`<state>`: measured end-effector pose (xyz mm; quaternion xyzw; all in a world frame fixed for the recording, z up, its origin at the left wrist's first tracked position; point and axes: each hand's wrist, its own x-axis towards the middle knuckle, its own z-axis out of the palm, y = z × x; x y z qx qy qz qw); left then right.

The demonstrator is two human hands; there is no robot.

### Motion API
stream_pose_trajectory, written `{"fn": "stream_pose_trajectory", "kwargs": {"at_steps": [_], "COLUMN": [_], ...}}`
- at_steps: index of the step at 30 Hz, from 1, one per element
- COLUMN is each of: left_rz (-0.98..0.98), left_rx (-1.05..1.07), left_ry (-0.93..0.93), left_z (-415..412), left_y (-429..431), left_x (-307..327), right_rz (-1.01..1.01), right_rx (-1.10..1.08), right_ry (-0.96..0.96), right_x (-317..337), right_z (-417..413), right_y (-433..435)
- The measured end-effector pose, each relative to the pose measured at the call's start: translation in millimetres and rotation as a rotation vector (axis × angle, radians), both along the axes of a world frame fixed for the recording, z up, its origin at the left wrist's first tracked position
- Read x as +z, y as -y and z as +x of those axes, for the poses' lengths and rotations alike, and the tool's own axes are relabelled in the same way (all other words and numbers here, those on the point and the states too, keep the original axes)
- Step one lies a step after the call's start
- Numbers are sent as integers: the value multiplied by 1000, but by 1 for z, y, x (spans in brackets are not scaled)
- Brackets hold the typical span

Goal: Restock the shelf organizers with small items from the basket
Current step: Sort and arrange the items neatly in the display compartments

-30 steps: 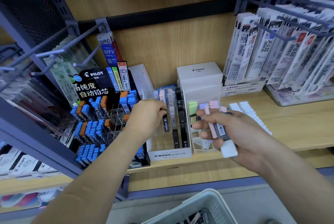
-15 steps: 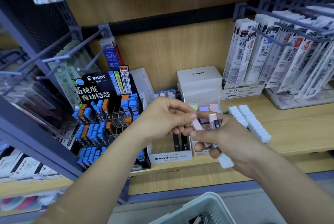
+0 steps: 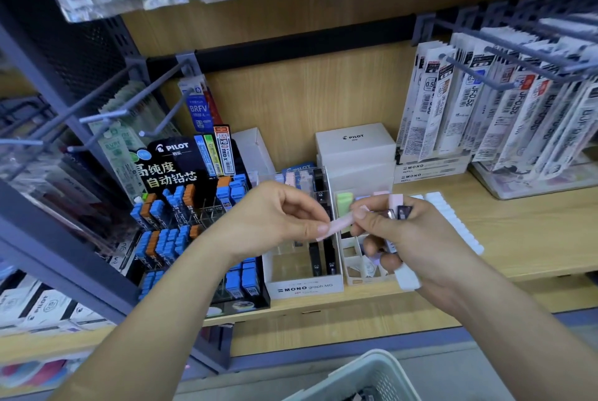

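In the middle of the frame my left hand (image 3: 275, 216) pinches one end of a pale pink case (image 3: 338, 225), a thin flat plastic stick, while my right hand (image 3: 407, 239) keeps a narrow grip on its other end and also holds a small bundle of cases (image 3: 397, 208), pink and dark. I think the left hand is taking this one out of the bundle to put it in the clear MONO organizer (image 3: 304, 284) just below, where some slots stand empty beside black cases. The organizer has smooth transparent dividers. The white basket (image 3: 365, 374), a plastic grid, waits at the lower edge of the frame.
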<state>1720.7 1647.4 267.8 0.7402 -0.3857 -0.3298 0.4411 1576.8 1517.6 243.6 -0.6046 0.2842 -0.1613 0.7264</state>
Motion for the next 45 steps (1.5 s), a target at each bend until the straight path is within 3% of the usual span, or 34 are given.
{"fn": "stream_pose_trajectory", "kwargs": {"at_steps": [9, 12, 16, 20, 23, 31, 45], "left_rz": [-8, -7, -120, -68, 9, 32, 173], "left_rx": [-60, -35, 262, 523, 537, 504, 393], "left_ry": [-272, -255, -97, 440, 633, 800, 1045], "left_z": [-5, -1, 15, 36, 38, 40, 39], "left_y": [0, -1, -5, -14, -11, 5, -1], "left_x": [-2, -5, -1, 0, -6, -13, -11], "right_rz": [120, 149, 305, 510, 607, 615, 456], "right_rx": [-49, -36, -62, -89, -89, -23, -100], "right_ry": [10, -6, 20, 86, 137, 151, 74], "right_x": [3, 2, 1, 3, 2, 9, 5], "right_z": [4, 5, 5, 3, 2, -3, -8], "right_y": [-4, -3, 1, 6, 7, 3, 9]}}
